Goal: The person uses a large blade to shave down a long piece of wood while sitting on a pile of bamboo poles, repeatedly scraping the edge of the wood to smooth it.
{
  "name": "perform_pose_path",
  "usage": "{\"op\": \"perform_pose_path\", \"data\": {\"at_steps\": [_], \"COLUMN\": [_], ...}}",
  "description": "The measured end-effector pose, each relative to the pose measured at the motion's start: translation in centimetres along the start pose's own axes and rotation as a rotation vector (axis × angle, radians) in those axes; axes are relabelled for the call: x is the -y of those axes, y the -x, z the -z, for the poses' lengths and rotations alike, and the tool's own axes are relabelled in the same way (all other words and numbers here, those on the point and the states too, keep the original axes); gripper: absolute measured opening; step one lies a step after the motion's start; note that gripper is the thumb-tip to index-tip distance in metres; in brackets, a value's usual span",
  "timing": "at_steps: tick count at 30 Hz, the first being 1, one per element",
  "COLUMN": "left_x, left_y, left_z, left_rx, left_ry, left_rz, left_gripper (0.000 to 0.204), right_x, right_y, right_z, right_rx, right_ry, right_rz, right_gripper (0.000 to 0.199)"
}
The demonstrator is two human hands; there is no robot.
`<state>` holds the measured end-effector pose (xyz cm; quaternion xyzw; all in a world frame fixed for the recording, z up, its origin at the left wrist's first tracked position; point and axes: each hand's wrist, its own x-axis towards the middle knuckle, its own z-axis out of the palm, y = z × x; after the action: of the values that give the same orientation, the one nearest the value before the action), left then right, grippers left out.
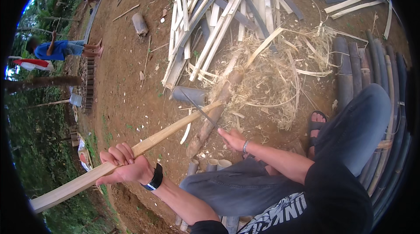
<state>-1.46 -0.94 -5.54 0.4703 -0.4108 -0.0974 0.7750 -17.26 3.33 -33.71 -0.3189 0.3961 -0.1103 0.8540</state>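
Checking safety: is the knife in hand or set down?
In hand: the knife juts out from the closed right hand.

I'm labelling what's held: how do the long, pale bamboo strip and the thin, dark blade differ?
The long, pale bamboo strip is in the left hand; the thin, dark blade is in the right hand. The strip looks longer and wider than the blade. Both are slender.

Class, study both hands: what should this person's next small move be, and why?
Probably a light shaving stroke with the knife, directed away from the left hand: the right hand holds the knife across the bamboo strip, the left hand grips the strip's nearer part, and shavings surround the log.
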Motion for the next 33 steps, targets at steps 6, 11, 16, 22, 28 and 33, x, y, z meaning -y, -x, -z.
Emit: {"op": "perform_pose_path", "data": {"at_steps": [6, 11, 16, 22, 28, 33], "left_x": [0.1, -0.1, 0.3, 0.2, -0.2, -0.5], "left_y": [0.3, -0.3, 0.3, 0.0, 0.9, 1.0], "left_z": [-0.4, -2.1, -2.0, -1.3, -0.6, -1.3], "left_rx": [0.004, 0.040, 0.035, 0.017, -0.014, 0.007], "left_ry": [-0.038, -0.016, 0.019, -0.001, 0.003, 0.015], "left_rz": [-0.006, 0.005, 0.038, 0.033, 0.034, 0.021], "left_gripper": [0.064, 0.067, 0.067, 0.068, 0.068, 0.068], "right_x": [0.5, -0.6, 5.1, 1.2, 0.6, -1.0], "right_y": [2.2, -0.8, 4.6, 1.6, 2.5, 1.7], "right_z": [-2.6, 1.0, -4.5, -2.9, -3.7, -0.8], "right_rx": [-0.023, -0.154, 0.110, 0.020, -0.007, -0.025], "right_ry": [0.048, -0.088, -0.033, -0.008, 0.008, -0.241], "right_rz": [0.133, -0.026, 0.204, 0.130, 0.199, -0.136], "right_gripper": [0.071, 0.068, 0.075, 0.078, 0.072, 0.070]}}
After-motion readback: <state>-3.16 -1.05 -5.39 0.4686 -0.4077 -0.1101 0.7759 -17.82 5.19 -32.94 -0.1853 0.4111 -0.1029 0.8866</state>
